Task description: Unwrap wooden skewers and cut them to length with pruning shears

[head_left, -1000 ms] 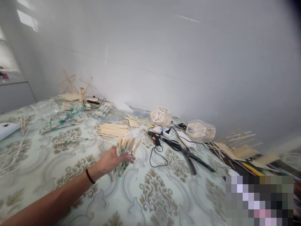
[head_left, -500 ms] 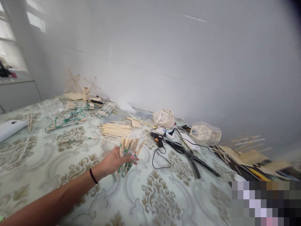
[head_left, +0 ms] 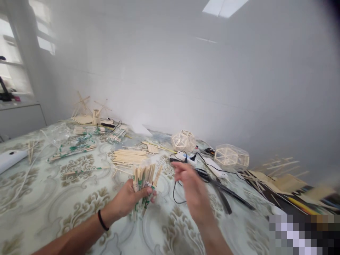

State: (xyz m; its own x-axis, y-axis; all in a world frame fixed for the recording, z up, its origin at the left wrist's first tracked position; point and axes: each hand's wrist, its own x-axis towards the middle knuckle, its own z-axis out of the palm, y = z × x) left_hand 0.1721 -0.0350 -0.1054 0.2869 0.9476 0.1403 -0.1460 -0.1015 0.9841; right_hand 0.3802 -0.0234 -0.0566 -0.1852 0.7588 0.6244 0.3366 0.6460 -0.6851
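My left hand [head_left: 127, 199] is wrapped round a bundle of wooden sticks in clear green-printed wrapping [head_left: 143, 180], held upright above the patterned tablecloth [head_left: 63, 198]. A black band circles that wrist. My right hand [head_left: 191, 187] hovers just right of the bundle, fingers spread and blurred by motion, holding nothing. Behind it lies a black glue gun with its cord [head_left: 177, 177].
A loose pile of bare sticks [head_left: 129, 156] lies behind the bundle, with more wrapped packs [head_left: 71, 150] to the left. Two stick-built polyhedra [head_left: 182, 140] [head_left: 231, 156] stand near the wall. Black scissors or cutters [head_left: 223, 191], a power strip and stick scraps lie at right.
My right hand has come into view beside the bundle. The left hand still holds the bundle, drawn slightly nearer. The camera tilted up a little.
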